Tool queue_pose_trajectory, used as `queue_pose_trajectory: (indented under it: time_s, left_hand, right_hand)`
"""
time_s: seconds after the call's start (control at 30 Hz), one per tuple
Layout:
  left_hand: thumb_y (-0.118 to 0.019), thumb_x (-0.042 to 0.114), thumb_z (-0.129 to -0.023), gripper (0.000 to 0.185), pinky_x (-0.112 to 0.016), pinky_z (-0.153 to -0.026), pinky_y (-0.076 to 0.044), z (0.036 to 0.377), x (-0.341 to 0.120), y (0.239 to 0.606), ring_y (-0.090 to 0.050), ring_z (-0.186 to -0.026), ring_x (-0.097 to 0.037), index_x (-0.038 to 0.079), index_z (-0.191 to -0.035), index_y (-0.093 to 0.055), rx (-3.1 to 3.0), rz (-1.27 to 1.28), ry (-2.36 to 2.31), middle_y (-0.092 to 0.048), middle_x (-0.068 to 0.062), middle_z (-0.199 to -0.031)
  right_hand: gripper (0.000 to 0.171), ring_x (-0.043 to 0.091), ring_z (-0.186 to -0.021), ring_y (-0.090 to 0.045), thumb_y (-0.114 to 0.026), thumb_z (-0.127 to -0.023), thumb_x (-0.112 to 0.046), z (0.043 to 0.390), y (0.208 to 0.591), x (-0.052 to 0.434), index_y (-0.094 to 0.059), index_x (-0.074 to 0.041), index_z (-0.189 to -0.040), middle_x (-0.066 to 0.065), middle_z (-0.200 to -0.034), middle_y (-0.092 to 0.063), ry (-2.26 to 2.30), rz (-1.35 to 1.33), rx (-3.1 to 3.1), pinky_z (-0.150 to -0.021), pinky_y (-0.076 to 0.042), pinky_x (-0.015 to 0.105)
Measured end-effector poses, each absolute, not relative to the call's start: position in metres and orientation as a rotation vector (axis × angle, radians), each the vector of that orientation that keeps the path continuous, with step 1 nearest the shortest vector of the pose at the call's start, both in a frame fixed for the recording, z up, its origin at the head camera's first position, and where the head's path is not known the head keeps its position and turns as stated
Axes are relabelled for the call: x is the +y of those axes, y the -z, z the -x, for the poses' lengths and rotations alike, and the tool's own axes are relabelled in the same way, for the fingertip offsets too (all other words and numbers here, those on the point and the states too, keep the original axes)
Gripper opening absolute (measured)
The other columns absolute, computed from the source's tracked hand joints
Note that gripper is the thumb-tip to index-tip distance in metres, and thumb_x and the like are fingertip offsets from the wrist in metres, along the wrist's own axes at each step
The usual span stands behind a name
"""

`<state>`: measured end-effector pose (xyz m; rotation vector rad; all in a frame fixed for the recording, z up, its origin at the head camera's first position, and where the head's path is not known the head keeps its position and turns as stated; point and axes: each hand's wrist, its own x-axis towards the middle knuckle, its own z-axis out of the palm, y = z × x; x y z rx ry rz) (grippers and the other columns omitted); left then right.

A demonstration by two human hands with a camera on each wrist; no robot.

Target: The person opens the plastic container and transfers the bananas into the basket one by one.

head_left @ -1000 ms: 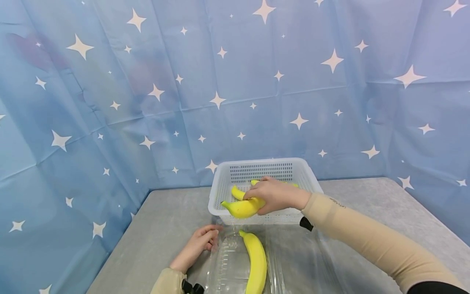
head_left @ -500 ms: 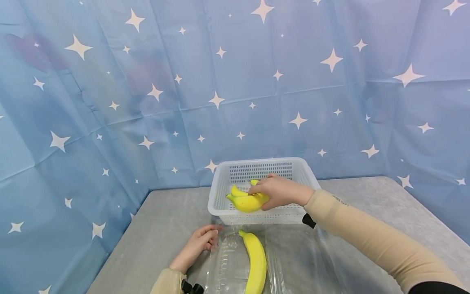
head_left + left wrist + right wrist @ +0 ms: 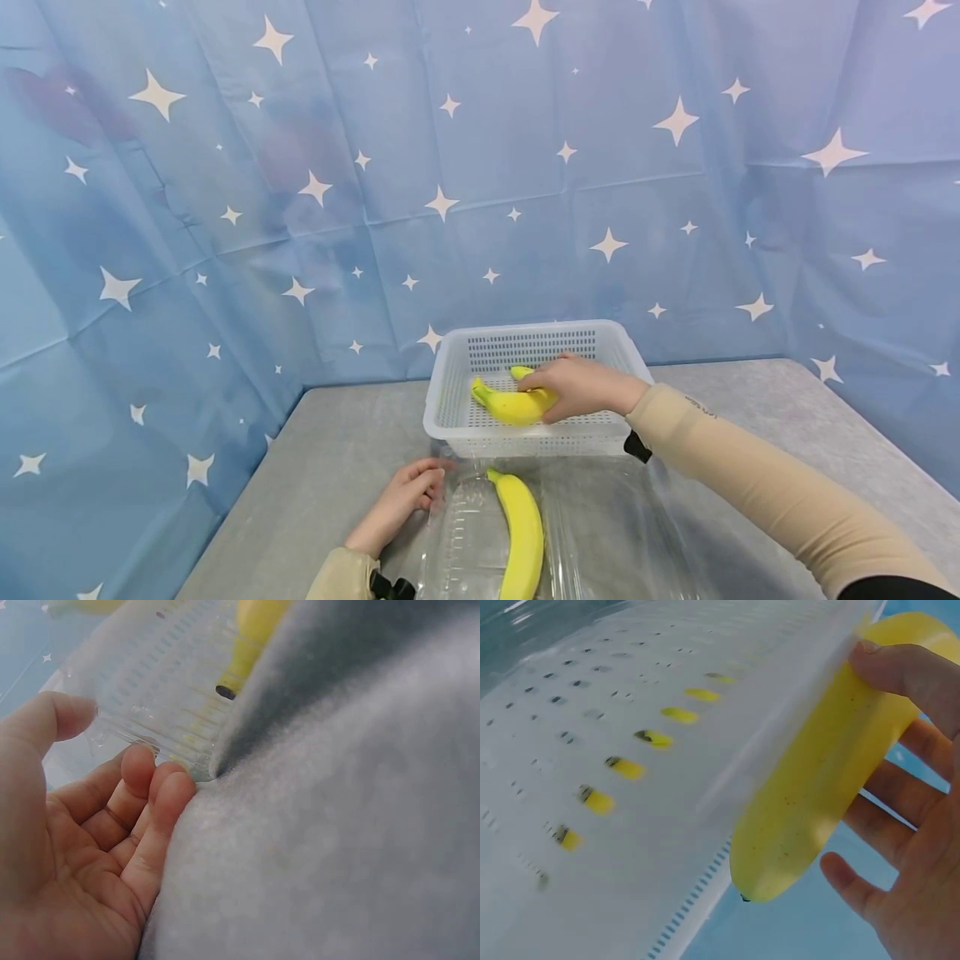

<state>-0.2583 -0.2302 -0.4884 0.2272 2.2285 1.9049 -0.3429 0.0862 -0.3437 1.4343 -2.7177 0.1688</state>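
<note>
Here the right hand (image 3: pixel 581 388) curls round a banana (image 3: pixel 512 405) inside the white basket (image 3: pixel 450 392), mid-body grip suiting its smooth, firm, bruisable skin; left hand (image 3: pixel 405 496) rests spread, fingers touching a clear tray (image 3: pixel 465 533).

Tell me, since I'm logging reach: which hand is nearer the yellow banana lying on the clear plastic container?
Left. The left hand rests just beside the yellow banana on the clear plastic container; the right hand is farther back.
</note>
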Motion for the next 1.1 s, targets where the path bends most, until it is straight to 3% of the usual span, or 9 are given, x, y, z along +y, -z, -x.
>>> queue_pose_trajectory:
  time_s: [0.33,0.67,0.83,1.1]
  left_hand:
    - [-0.054,0.019,-0.096,0.039,-0.023,-0.056,-0.049,0.258,-0.231,0.490,-0.051,-0.064,-0.010,-0.009,-0.124,-0.058,2.230,-0.232,-1.909,-0.053,0.000,-0.075]
    - [-0.052,0.020,-0.098,0.040,-0.022,-0.055,-0.049,0.258,-0.232,0.491,-0.053,-0.063,-0.008,-0.011,-0.123,-0.057,2.221,-0.347,-1.931,-0.053,0.002,-0.074]
    - [-0.051,0.021,-0.097,0.040,-0.022,-0.055,-0.049,0.258,-0.232,0.491,-0.053,-0.062,-0.008,-0.010,-0.122,-0.058,2.214,-0.358,-1.936,-0.053,0.002,-0.074]
    - [-0.054,0.019,-0.097,0.039,-0.023,-0.055,-0.048,0.257,-0.230,0.488,-0.051,-0.063,-0.010,-0.010,-0.124,-0.057,2.210,-0.245,-1.922,-0.053,-0.001,-0.075]
  right_hand:
    - [0.046,0.006,-0.084,-0.056,-0.077,-0.079,-0.022,0.349,0.354,0.090,-0.066,-0.020,-0.124,-0.007,-0.110,-0.067,-0.189,-1.393,-2.786,-0.077,-0.036,0.036]
    - [0.038,0.007,-0.069,-0.051,-0.076,-0.080,-0.016,0.356,0.360,0.094,-0.068,-0.016,-0.117,-0.005,-0.097,-0.067,-0.221,-1.455,-2.764,-0.065,-0.044,0.028]
    - [0.033,0.009,-0.069,-0.050,-0.073,-0.083,-0.013,0.358,0.364,0.095,-0.069,-0.015,-0.115,-0.005,-0.095,-0.066,-0.215,-1.437,-2.819,-0.065,-0.044,0.028]
    - [0.031,0.014,-0.085,-0.061,-0.070,-0.085,-0.012,0.362,0.370,0.099,-0.070,-0.014,-0.116,-0.001,-0.103,-0.068,-0.212,-1.377,-2.900,-0.075,-0.051,0.033]
